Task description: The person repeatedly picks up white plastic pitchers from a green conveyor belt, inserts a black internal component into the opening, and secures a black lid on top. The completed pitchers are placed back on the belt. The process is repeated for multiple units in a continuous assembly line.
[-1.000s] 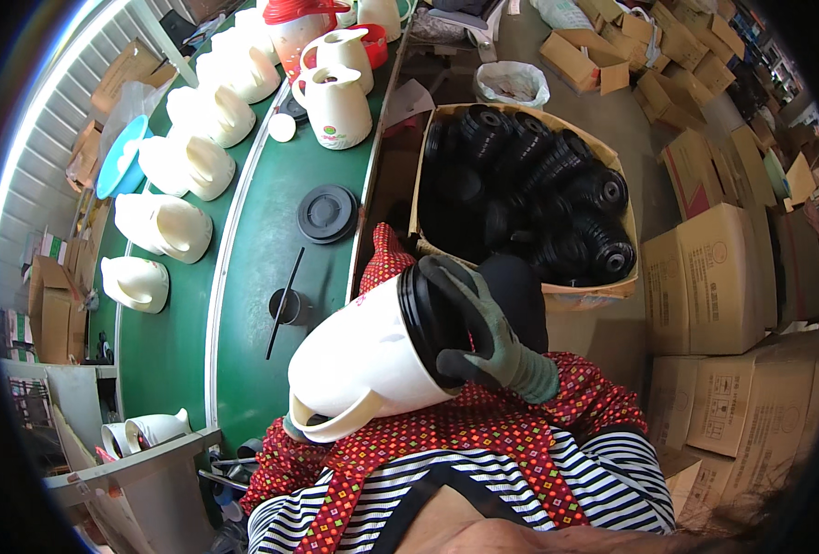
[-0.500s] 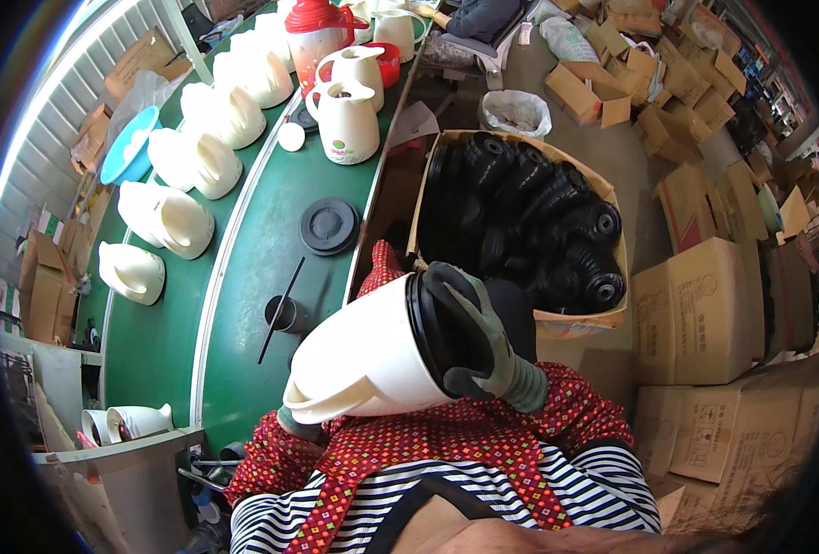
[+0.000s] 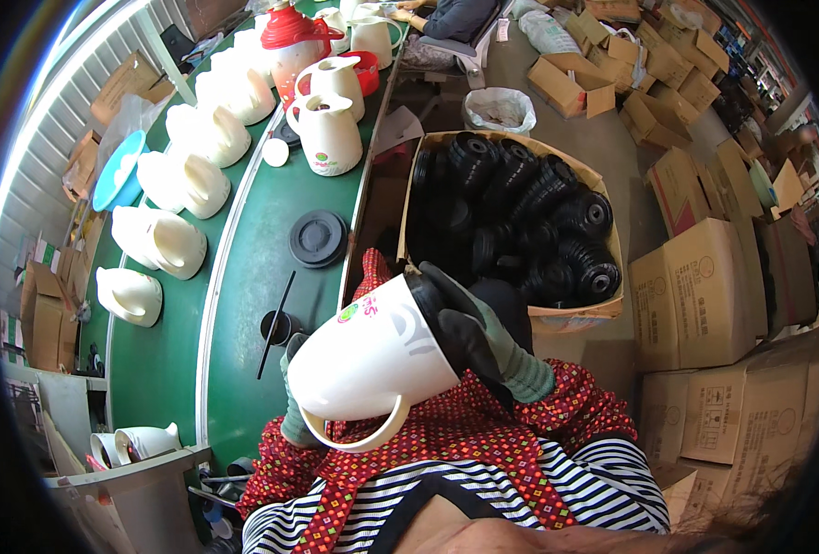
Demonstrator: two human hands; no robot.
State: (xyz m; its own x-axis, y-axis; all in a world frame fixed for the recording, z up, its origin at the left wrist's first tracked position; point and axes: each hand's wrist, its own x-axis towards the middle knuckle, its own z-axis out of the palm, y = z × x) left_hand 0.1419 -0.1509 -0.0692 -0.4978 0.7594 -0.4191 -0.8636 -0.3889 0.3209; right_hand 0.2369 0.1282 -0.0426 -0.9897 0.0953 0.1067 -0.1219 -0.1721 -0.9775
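A white jug with a cream loop handle and a coloured print lies tilted across my lap, its black-fitted end pointing up and right. My left hand, in a grey-green glove, grips the jug's far left side, mostly hidden behind it. My right hand, in a glove with dark palm and fingers, is closed round the black base piece at the jug's end. Most of that piece is covered by the hand. Just left of the jug, a black cup and a thin black rod are on the green bench.
An open carton of black ribbed parts stands ahead right. Several white jugs line the green bench, with a black disc lid nearer. Brown cartons are stacked at right, a grey bin at lower left. Another person sits far ahead.
The jug has turned about its length, bringing its print into view and its handle lower. My right hand has shifted round the black base, and more of my left glove shows.
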